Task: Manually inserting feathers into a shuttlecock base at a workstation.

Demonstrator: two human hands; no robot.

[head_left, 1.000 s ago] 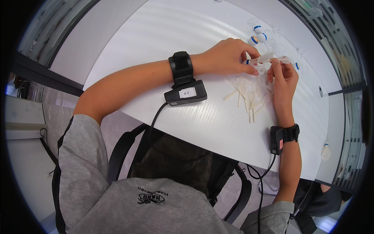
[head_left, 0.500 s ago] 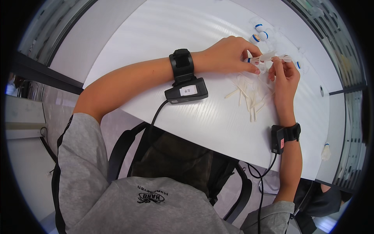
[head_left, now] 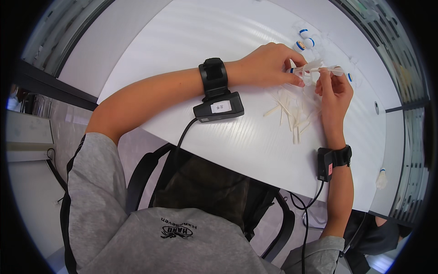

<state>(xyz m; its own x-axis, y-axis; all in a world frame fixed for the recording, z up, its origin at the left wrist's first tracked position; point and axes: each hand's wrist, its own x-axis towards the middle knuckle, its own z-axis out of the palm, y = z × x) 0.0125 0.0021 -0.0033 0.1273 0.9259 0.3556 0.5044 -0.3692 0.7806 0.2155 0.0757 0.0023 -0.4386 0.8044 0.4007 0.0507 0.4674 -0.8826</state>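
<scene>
Right hand [head_left: 335, 86]: pinched a white feather [head_left: 338, 70]. Left hand [head_left: 273, 66]: gripped a blue-banded shuttlecock [head_left: 302, 70] near the tabletop [head_left: 205, 34]'s far-right edge; firm hold, light straight pinch seemed advisable. Beyond: three shuttlecock heads [head_left: 309, 43].

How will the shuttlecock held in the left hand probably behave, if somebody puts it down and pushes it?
The shuttlecock would probably feel light, since its feathers look thin. Being so thin, they might bend under firm pressure. Pushed, it may roll in a curve, because it widens away from its blue-banded head.
</scene>
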